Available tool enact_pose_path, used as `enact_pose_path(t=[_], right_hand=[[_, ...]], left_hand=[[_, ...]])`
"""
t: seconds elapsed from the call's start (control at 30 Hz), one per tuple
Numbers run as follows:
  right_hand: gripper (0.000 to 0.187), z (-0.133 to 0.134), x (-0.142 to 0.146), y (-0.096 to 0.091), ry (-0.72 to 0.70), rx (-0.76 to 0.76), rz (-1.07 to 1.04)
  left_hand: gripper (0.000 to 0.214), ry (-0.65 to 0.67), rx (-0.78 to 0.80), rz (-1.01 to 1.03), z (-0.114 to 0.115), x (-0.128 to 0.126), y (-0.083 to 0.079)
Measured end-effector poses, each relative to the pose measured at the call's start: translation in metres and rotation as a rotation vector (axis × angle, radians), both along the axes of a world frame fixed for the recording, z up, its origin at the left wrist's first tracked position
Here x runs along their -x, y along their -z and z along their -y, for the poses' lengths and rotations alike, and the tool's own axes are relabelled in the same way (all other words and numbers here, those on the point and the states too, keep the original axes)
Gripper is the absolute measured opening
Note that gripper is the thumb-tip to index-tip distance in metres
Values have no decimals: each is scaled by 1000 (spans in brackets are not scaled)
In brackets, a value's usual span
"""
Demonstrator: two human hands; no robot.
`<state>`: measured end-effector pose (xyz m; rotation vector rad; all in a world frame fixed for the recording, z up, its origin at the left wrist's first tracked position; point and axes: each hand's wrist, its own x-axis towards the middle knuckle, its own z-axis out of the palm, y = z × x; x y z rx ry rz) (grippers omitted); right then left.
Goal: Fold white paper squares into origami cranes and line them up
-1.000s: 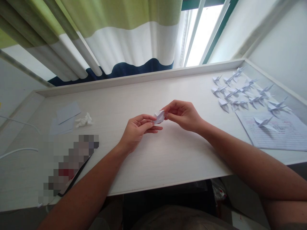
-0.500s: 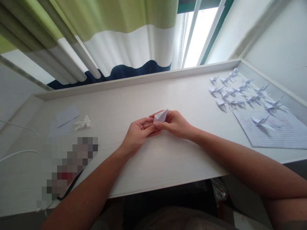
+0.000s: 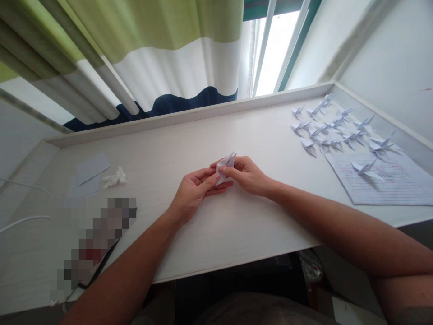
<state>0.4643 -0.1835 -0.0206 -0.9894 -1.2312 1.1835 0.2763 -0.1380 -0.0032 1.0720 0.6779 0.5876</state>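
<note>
Head view: small white folded paper (image 3: 226, 165) with pointed upward flaps.

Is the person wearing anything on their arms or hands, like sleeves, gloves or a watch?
No. The left hand and right hand are bare: no gloves, rings or watch show. Both forearms are uncovered right to the picture's edge, with no sleeve in view and no markings to be seen.

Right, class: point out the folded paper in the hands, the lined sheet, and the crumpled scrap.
folded paper (image 3: 227, 163), head view, on its upper flap.
lined sheet (image 3: 382, 186), head view, on its bare middle.
crumpled scrap (image 3: 115, 177), head view, on its centre.
</note>
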Motion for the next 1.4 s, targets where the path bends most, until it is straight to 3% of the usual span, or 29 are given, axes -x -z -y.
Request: enact_pose_path(t=[0.33,0.5,0.67,0.83,1.03,1.4], right_hand=[[23,6,4,-12,60,55,-10],[21,7,-5,-16,218,-179,139],[24,6,-10,-14,177,-390,463],[20,8,-9,-16,212,-515,609],[7,9,-10,-20,214,-377,553],[11,6,-13,-15,168,-275,602]], left_hand=[[42,-90,-326,-112,9,-6,3],[39,-167,-450,-167,9,-3,8],[36,-186,-578,-200,6,2,15],[28,-213,-669,-259,5,5,13],[20,-230,-734,-293,6,6,8],[15,-275,-699,-290,3,4,10]])
